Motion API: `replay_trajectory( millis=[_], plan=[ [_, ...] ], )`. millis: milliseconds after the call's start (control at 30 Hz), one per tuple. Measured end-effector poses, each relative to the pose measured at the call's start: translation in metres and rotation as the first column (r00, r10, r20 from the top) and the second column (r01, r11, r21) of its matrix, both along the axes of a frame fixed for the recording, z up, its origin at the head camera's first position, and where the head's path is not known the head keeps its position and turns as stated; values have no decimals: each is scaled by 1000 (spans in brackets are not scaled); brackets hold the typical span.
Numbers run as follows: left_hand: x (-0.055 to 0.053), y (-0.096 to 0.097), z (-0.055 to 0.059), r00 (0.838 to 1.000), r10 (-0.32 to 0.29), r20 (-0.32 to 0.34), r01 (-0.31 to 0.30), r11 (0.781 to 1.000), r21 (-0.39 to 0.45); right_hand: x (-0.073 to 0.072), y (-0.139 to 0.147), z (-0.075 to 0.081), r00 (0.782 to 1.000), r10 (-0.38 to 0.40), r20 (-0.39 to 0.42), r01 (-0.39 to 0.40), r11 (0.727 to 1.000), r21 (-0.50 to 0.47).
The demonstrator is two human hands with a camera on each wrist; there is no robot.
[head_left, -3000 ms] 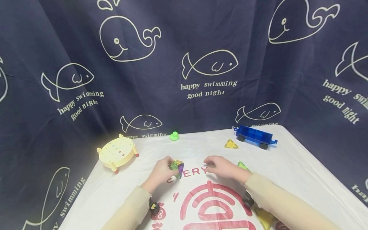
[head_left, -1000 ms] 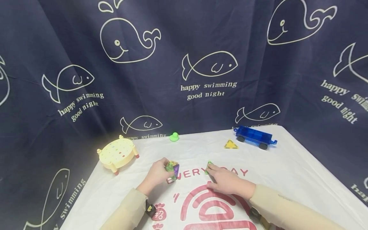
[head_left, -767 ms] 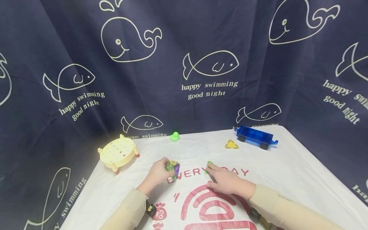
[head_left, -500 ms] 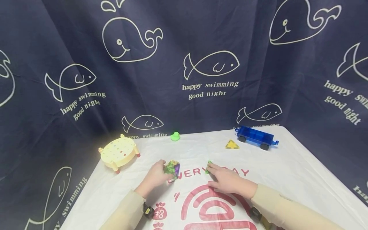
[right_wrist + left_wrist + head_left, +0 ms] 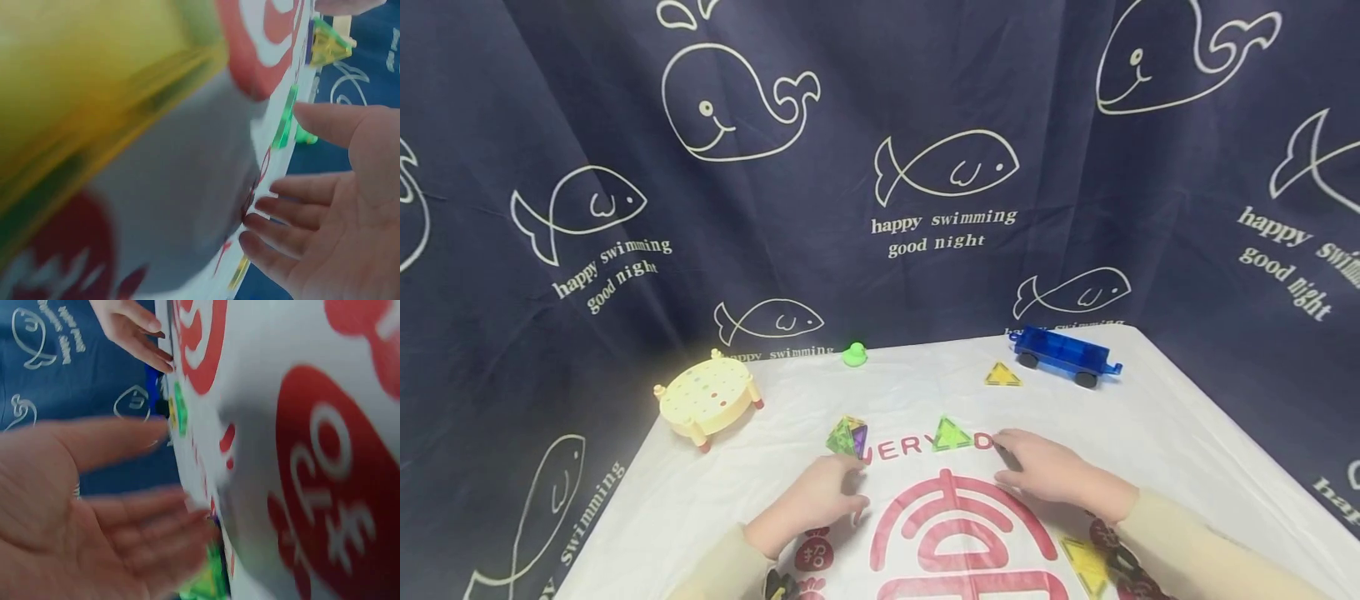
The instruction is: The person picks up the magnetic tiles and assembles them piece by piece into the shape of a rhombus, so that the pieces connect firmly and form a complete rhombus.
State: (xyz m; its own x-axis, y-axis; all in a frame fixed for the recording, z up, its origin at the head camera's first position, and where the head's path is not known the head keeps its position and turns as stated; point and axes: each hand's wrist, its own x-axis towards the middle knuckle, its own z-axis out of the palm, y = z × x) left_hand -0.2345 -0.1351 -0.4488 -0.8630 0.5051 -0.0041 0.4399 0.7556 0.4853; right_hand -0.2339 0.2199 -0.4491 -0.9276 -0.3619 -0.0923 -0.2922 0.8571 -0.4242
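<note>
A small pyramid of magnetic tiles, with green, yellow and purple sides, stands on the white tablecloth left of centre. My left hand lies just in front of it, fingers relaxed and holding nothing. Right of the pyramid, a green triangular magnetic tile lies flat on the cloth. My right hand is a little to the right of that tile, its fingers loosely extended around nothing. In the right wrist view the right palm shows bare, and the left palm is likewise bare in the left wrist view.
A yellow triangular tile lies near a blue toy wagon at the back right. Another yellow tile is close to the right forearm. At the back are a green toy duck and a cream round toy table.
The left hand has let go of the pyramid and drawn back toward the front. The right hand has released the green tile and moved right, uncovering a yellow tile near the forearm.
</note>
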Motion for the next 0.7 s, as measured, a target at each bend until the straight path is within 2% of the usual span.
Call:
replay_trajectory(
  millis=[67,167,300,467,700],
  plan=[
    [-3,11,-3,995,-93,-24,92,995,-35,1,12,-1,999,19,33,-18,999,-36],
    [-13,31,-5,974,-221,-45,217,973,-82,5,29,0,995,75,62,-70,994,-85],
    [-25,57,-5,944,-325,-46,319,942,-106,17,50,1,982,169,84,-158,980,-120],
    [-39,82,-7,932,-356,-71,348,932,-106,35,70,-1,962,250,107,-231,959,-161],
    [-49,95,-10,939,-339,-59,328,934,-145,58,85,-8,938,292,187,-234,931,-279]
  ],
)
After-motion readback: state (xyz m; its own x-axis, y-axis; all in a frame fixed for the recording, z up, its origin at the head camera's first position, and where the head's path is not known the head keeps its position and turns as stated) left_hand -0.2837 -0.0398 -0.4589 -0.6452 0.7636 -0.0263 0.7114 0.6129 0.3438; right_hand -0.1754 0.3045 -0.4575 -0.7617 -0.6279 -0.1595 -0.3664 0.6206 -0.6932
